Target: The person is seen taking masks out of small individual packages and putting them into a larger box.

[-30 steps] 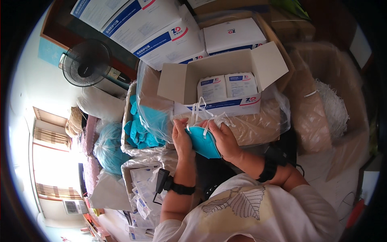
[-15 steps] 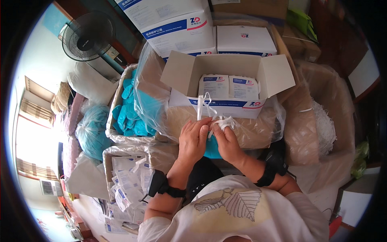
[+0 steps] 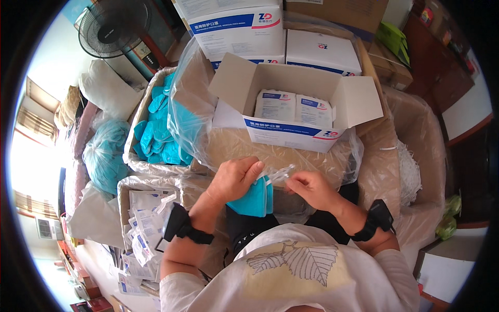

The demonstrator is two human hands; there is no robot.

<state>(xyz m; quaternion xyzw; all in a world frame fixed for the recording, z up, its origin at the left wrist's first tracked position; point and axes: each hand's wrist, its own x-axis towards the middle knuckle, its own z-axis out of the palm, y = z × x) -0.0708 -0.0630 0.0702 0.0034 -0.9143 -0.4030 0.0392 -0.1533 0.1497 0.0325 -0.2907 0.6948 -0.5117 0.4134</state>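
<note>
- Left hand: fingers closed over the upper edge of a folded teal fabric face mask, thumb pressing toward 3 o'clock
- Right hand: fingertips pinched together on a thin white elastic strap, which runs from the mask toward 1 o'clock
- Mask position: between both hands, just below a clear plastic sheet
- Open white cardboard box of flat white packets: 12 o'clock from the hands
- Bag-lined bin of loose teal masks: 10 o'clock
- Pile of sealed white pouches: 8 o'clock
</note>
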